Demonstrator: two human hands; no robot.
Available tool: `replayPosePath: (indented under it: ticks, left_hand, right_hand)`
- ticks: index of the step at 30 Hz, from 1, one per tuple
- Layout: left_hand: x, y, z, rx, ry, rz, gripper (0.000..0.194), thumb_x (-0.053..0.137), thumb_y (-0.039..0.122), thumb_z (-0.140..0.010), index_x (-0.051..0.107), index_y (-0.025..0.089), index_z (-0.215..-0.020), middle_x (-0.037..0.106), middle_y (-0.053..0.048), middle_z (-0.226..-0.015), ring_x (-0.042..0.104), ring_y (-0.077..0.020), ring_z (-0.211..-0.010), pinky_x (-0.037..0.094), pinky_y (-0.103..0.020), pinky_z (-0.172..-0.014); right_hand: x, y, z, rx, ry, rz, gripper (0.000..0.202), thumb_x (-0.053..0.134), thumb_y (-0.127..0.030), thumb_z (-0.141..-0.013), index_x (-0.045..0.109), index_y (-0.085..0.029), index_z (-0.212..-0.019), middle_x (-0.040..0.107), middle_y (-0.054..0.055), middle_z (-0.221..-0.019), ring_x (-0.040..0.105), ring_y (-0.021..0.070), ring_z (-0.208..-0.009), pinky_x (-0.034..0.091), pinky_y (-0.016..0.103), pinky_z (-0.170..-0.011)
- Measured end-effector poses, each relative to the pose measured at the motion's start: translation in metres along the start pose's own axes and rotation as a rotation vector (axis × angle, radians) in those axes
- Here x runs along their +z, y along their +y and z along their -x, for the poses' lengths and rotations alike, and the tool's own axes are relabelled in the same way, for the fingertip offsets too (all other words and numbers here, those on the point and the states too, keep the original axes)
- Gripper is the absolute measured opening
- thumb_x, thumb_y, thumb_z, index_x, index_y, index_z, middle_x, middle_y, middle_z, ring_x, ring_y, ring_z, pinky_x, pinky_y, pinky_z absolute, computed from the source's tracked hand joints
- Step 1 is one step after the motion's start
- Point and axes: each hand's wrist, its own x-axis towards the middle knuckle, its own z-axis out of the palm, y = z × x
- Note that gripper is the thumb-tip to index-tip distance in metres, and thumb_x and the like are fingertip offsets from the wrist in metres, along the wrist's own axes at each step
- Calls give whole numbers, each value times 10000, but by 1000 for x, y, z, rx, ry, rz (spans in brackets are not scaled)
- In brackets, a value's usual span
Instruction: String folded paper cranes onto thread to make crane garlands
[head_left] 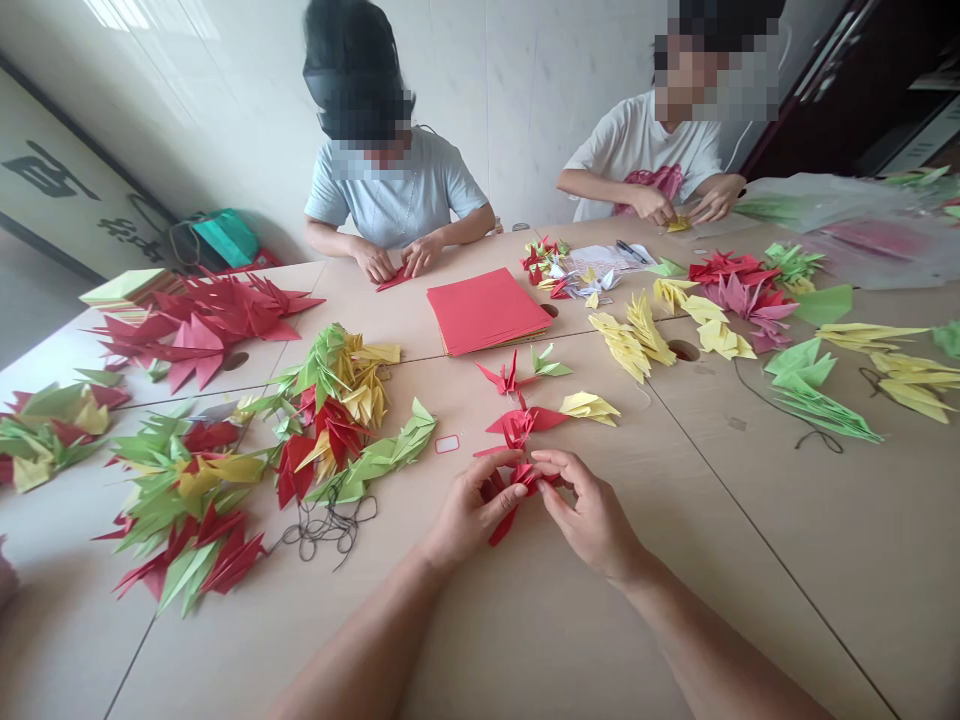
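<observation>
Between my two hands is a red folded paper crane [524, 477], low over the table. My left hand [476, 505] pinches its left side, thumb and fingers pressed together on it. On the other side my right hand [589, 508] has its fingertips closed on the crane's right wing. Just beyond my fingers lie more red folded pieces [525, 420] and a red crane [507, 378]. A yellow folded piece [590, 407] and a small green one [550, 361] rest near them. Part of the held crane is hidden by my fingers.
A red paper stack [487, 308] lies mid-table. Piles of colored cranes [187, 500] and tangled black cord [330, 530] are at left. Yellow pieces [634, 335] and green pieces [817, 390] lie at right. Across the table, two people [397, 190] [645, 150] handle paper.
</observation>
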Motion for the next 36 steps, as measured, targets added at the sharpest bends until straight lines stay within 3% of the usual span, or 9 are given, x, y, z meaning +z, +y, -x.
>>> replayPosePath:
  ticks: [3, 6, 11, 15, 18, 22, 24, 31, 36]
  left_hand:
    - [0, -2, 0, -6, -16, 32, 379, 687, 416, -792, 668, 181, -1089, 545, 19, -639, 426, -105, -544, 340, -233, -534]
    - [0, -5, 0, -20, -25, 105, 361, 693, 407, -791, 641, 172, -1061, 532, 25, -639, 454, -109, -566, 356, -226, -543]
    - [-1, -5, -2, -20, -22, 248, 279, 701, 393, -787, 603, 167, -917, 622, -41, -889, 558, -134, -752, 449, -253, -698]
    - [-1, -2, -3, -21, -15, 318, 277, 710, 399, -774, 583, 164, -849, 614, -71, -1054, 588, -159, -865, 472, -290, -783]
    - [-1, -2, -2, -18, -17, 327, 253, 696, 380, -793, 577, 163, -843, 617, -62, -1017, 585, -151, -847, 471, -274, -762]
    - [-1, -4, -1, 6, -43, 298, 216, 662, 322, -835, 595, 176, -978, 611, -31, -885, 557, -129, -772, 456, -247, -708]
    - [-2, -4, -1, 32, -75, 281, 241, 676, 307, -826, 615, 174, -1017, 617, -45, -915, 560, -139, -795, 459, -262, -736]
    - [-4, 2, 0, 89, -143, 257, 165, 716, 308, -786, 668, 168, -860, 574, -114, -1139, 539, -251, -1105, 447, -345, -906]
    - [-6, 6, 1, 72, -145, 248, 228, 714, 366, -777, 638, 152, -764, 568, -121, -1142, 559, -248, -1049, 452, -333, -871]
  right_hand:
    - [1, 1, 0, -18, -7, 24, 287, 481, -199, -850, 548, -255, -1123, 712, 39, -930, 679, 193, -892, 530, 344, -830]
    - [0, 2, -1, -27, 0, 35, 280, 466, -201, -862, 538, -248, -1129, 711, 47, -951, 678, 191, -903, 530, 337, -824]
    - [-2, 4, -1, -33, 10, 37, 281, 451, -207, -879, 508, -238, -1153, 713, 54, -965, 673, 189, -940, 525, 329, -828]
    - [-3, 5, -1, -31, 22, 43, 286, 440, -192, -877, 504, -232, -1153, 710, 59, -972, 671, 185, -943, 526, 329, -829]
    - [-2, 5, -1, -39, 21, 46, 285, 444, -192, -879, 505, -229, -1155, 712, 58, -959, 676, 184, -928, 531, 324, -823]
    - [-3, 3, 0, -66, -2, 55, 305, 441, -172, -877, 515, -230, -1166, 718, 51, -964, 682, 181, -922, 535, 322, -827]
    - [-3, 3, 0, -88, -18, 54, 327, 433, -153, -870, 519, -234, -1175, 721, 47, -990, 682, 178, -937, 536, 323, -833]
    - [-3, 5, -1, -133, -23, 41, 340, 417, -130, -876, 511, -233, -1185, 720, 38, -976, 677, 160, -939, 530, 322, -856]
    - [-4, 4, -1, -125, -2, 27, 309, 429, -154, -886, 519, -225, -1173, 717, 45, -963, 680, 161, -913, 538, 310, -825]
